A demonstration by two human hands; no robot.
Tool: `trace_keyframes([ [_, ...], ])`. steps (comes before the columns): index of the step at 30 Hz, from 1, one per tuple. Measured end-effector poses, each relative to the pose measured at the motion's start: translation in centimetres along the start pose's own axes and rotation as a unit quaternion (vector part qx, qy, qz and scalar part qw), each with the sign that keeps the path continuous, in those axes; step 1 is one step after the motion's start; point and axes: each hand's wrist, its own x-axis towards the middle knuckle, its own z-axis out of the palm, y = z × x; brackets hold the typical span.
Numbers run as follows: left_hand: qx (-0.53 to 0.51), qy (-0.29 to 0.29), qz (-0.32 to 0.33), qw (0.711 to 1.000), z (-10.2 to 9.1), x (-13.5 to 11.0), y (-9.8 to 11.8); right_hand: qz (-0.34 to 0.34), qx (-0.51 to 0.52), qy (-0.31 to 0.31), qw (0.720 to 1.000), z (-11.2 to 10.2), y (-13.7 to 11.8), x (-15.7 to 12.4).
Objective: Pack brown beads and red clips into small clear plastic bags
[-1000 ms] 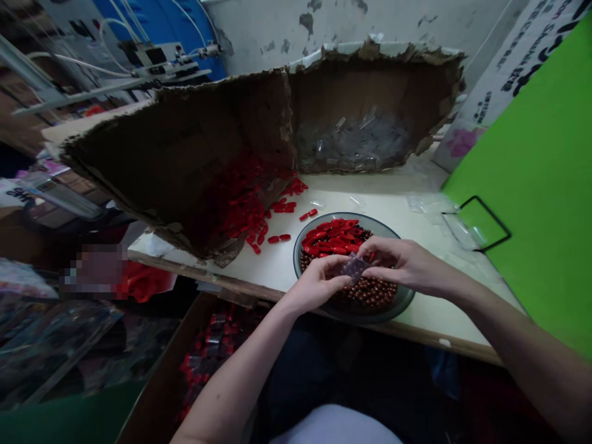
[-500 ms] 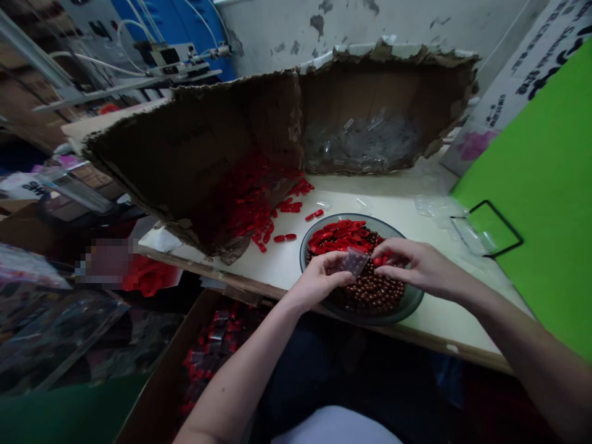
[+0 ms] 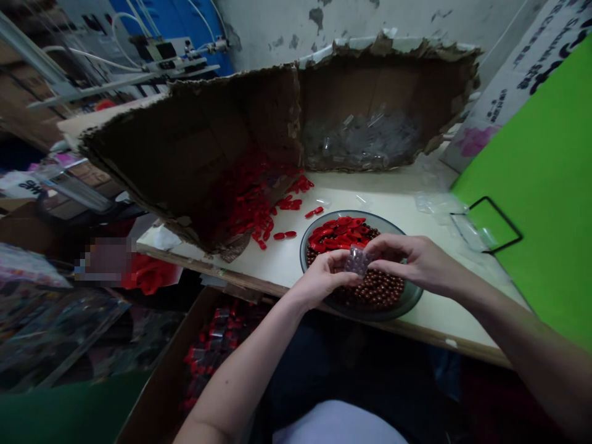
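Note:
Over a grey bowl [image 3: 306,246] of brown beads [image 3: 379,288] and red plastic pieces [image 3: 337,233], both my hands meet. My left hand [image 3: 319,279] pinches a small clear packet [image 3: 357,261] from the left, fingers closed on it. My right hand [image 3: 411,262] has its fingers closed on the packet's right and upper edge. The packet looks partly filled with small dark pieces.
A torn cardboard box [image 3: 185,148] lies open on the pale table [image 3: 277,259], spilling red pieces [image 3: 254,206] on its left side and holding clear items [image 3: 361,139] on its right. A green board [image 3: 541,172] with a black wire frame [image 3: 490,225] stands right. A box of red-capped items [image 3: 213,345] sits below the table.
Both hands kept hold of the packet over the bowl; my right fingers shifted from beside the packet up onto its top edge. The view moved slightly.

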Motion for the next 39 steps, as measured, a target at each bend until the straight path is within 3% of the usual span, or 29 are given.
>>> trace_keyframes([
  [4, -0.025, 0.000, -0.005, 1.000, 0.2, 0.0, 0.0, -0.002, 0.044, 0.006, 0.999, 0.2, 0.2, -0.1],
  [12, 0.035, -0.008, 0.002, 0.999, -0.3, 0.0, 0.2, 0.011, 0.006, -0.034, 0.999, 0.2, 0.4, 0.0],
  [16, -0.017, 0.003, -0.005, 1.000, -0.3, 0.3, -0.4, 0.011, 0.073, -0.017, 0.997, 0.5, 0.5, 0.0],
  [20, -0.063, 0.036, 0.039, 0.997, -0.8, 0.4, -0.6, 0.045, 0.110, 0.056, 0.991, -0.7, 2.3, -0.2],
  [22, -0.076, 0.056, 0.063, 0.994, -1.2, 0.5, -0.5, 0.071, 0.051, 0.094, 0.992, -1.7, 4.0, -0.3],
  [24, -0.090, 0.078, 0.078, 0.990, -1.7, 0.5, -0.2, 0.100, -0.078, 0.110, 0.986, -2.3, 5.9, -0.2],
  [27, -0.094, 0.095, 0.093, 0.987, -2.1, 0.7, -0.1, 0.130, -0.239, 0.089, 0.958, -1.8, 7.9, 0.1],
  [30, -0.082, 0.095, 0.097, 0.987, -1.9, 1.0, -0.4, 0.143, -0.294, 0.062, 0.943, -0.3, 8.4, 0.8],
  [36, -0.058, 0.089, 0.091, 0.990, -1.4, 1.4, -1.3, 0.230, -0.366, 0.166, 0.886, 0.6, 7.9, 2.7],
  [39, -0.052, 0.092, 0.091, 0.990, -1.5, 1.4, -1.6, 0.291, -0.390, 0.154, 0.860, 0.9, 7.6, 3.9],
])
